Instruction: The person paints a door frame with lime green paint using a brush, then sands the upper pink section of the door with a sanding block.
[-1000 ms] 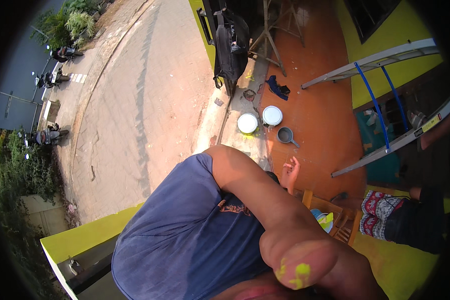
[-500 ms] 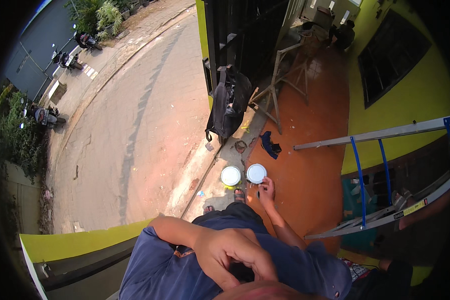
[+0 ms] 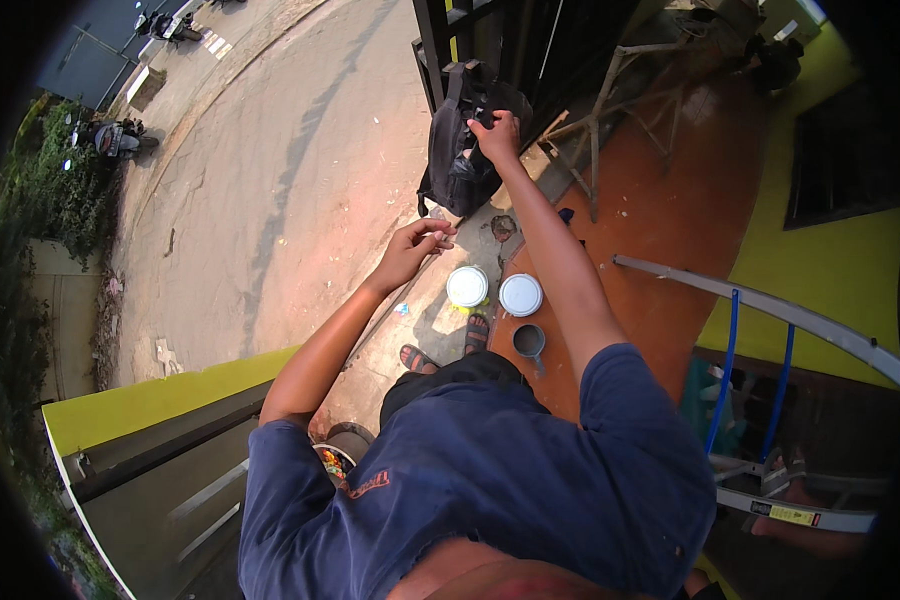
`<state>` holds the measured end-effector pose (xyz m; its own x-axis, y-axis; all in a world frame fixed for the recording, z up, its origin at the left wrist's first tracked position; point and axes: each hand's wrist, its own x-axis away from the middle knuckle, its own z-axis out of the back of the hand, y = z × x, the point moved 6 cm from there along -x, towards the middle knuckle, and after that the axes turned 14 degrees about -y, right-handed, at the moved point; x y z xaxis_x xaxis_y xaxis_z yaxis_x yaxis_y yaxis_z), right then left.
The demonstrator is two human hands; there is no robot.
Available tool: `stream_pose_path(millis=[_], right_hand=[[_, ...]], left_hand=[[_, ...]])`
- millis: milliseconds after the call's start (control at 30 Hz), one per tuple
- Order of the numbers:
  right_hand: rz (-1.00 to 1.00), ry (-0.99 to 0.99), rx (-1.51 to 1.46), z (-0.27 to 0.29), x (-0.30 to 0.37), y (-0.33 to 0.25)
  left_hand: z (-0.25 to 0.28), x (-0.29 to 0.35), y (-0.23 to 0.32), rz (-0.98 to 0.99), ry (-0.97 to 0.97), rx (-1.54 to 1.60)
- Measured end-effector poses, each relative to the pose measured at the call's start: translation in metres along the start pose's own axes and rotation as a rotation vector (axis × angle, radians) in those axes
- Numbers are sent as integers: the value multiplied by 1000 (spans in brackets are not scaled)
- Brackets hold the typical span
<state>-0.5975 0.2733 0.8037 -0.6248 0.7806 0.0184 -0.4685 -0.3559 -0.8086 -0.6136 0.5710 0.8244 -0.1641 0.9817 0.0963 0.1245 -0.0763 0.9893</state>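
Note:
My right hand (image 3: 497,137) reaches out to a black bag (image 3: 458,160) that hangs by the dark gate. Its fingers are bent and parted over the upper part of the bag; whether they touch it is hard to see. Lower and to the left, my left hand (image 3: 410,256) is held in the air near the bag's bottom end, fingers loosely curled and apart, with nothing clearly in them. Two white-lidded pails, a left pail (image 3: 467,287) and a right pail (image 3: 521,295), stand before my feet. Nearer me is a grey dipper (image 3: 529,341) with a handle.
A wooden trestle (image 3: 598,140) stands on the orange floor (image 3: 710,190) beyond my right arm. An aluminium ladder (image 3: 770,300) with blue braces is at the right. Beside my left elbow sits a container with colourful contents (image 3: 336,462). A paved road (image 3: 270,200) runs along the left.
My right hand has moved from beside the right pail up to the bag. My left hand has swung from near my chest out toward the bag. The grey dipper has come into sight.

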Motion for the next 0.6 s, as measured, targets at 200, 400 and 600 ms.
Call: stream_pose_path(millis=[200,400,600], right_hand=[[234,126,-363,-7,2,45],[136,-151,-618,26,5,60],[218,-54,-639,75,21,49]], left_hand=[[26,-48,-27,2,223,-231],[9,-129,32,-264,259,-795],[-18,-174,33,10,31,-1052]])
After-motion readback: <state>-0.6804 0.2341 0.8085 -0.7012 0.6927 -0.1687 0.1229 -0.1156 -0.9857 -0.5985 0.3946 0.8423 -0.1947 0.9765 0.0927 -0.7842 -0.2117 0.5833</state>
